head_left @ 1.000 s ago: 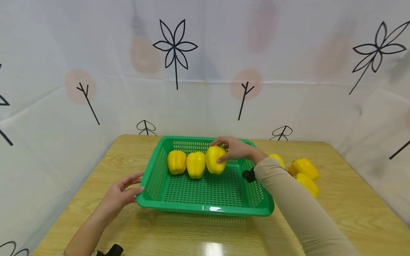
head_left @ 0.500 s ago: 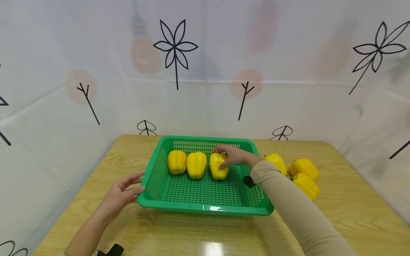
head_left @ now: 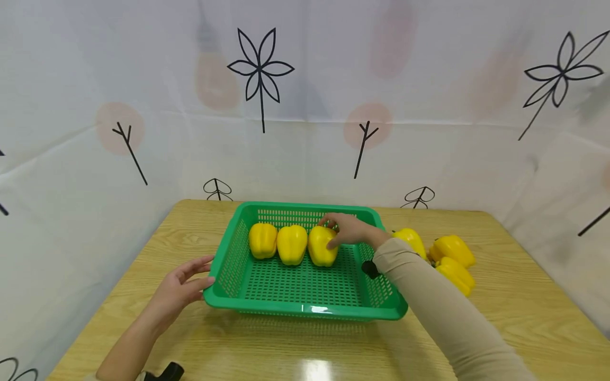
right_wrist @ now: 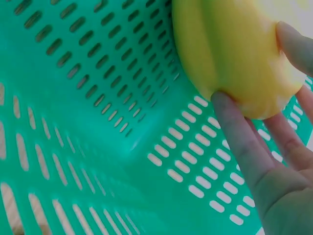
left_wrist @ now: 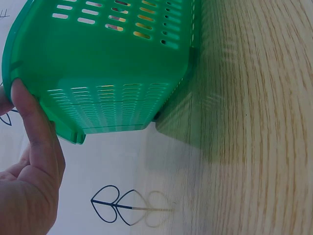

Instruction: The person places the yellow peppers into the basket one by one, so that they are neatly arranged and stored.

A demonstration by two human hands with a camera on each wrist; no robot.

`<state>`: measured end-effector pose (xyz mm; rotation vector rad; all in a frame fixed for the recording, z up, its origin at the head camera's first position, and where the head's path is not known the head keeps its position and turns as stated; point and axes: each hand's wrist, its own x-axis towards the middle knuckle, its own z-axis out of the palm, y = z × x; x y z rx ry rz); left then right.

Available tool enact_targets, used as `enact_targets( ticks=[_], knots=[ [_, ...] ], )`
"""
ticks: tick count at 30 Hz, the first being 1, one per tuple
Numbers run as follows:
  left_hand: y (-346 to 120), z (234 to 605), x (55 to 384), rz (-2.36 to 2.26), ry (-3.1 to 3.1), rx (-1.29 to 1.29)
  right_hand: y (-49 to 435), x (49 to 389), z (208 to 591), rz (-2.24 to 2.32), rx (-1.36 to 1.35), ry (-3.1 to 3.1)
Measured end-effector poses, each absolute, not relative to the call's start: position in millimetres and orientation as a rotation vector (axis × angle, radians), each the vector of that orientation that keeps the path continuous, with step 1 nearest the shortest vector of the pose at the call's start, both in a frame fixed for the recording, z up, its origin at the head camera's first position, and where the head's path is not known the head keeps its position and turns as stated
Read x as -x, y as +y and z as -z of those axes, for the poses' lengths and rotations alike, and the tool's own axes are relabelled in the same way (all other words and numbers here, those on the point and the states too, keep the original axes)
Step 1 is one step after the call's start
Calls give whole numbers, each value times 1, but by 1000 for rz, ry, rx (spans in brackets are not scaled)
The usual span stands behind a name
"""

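Observation:
A yellow bell pepper [head_left: 322,253] is gripped by my right hand [head_left: 350,229], inside the green basket [head_left: 305,309]. In the right wrist view, the thumb and fingers curl about one end of this pepper [right_wrist: 234,54], low beside the basket wall. Two more yellow peppers stand in a row to its left, a middle pepper [head_left: 292,245] and a leftmost pepper [head_left: 263,241]. My left hand [head_left: 178,286] holds the basket's left rim near the front corner. In the left wrist view, the thumb and a finger [left_wrist: 32,112] pinch that rim.
Right of the basket, three yellow peppers lie on the wooden table [head_left: 514,275]: one pepper [head_left: 411,241] partly behind the right sleeve, a rear pepper [head_left: 452,250] and a front pepper [head_left: 456,274]. A patterned white cloth [head_left: 305,159] hangs behind the table.
My right hand has lowered the pepper into the basket, then shifted it slightly left towards the middle pepper. The left hand has stayed at the rim.

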<state>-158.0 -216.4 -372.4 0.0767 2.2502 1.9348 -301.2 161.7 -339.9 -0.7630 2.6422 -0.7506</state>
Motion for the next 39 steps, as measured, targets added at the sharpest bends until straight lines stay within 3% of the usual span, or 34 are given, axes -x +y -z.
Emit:
enact_targets(
  ticks=[39],
  knots=[
    [-217, 371, 157, -1934, 2230, -53, 184, 257, 294, 1367, 942, 2612]
  ],
)
